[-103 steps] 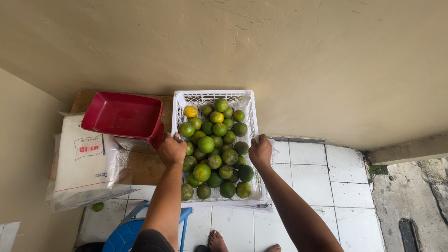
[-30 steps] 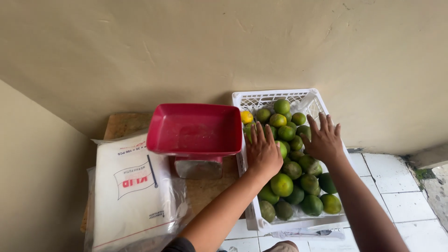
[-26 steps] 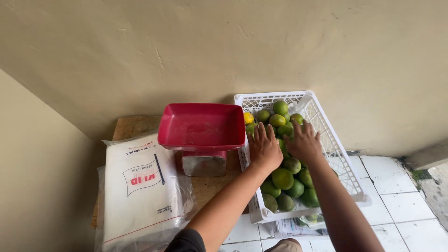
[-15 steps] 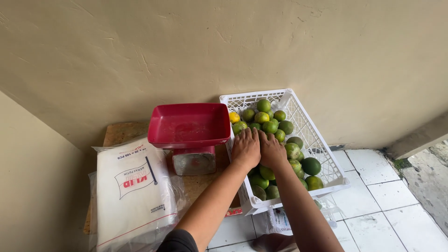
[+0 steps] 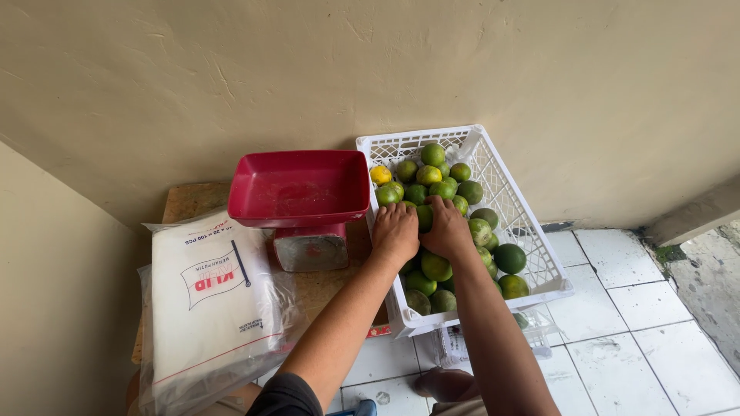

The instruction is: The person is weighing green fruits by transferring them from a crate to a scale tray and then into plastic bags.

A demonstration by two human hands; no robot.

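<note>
Both hands press side by side, palms down, fingers curled over the green round citrus fruits [image 5: 435, 266] directly beneath them in the white slatted plastic crate [image 5: 532, 231], the left hand [image 5: 395, 231] nearer the red plastic scale tray [image 5: 299, 187] than the right hand [image 5: 449, 229].

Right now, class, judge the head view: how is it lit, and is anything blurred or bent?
Head view: soft, even daylight, no glare; both hands, left hand and right hand, are sharp over the green fruit; faint shadow under the red tray; wide-lens bending splays the white crate.
</note>
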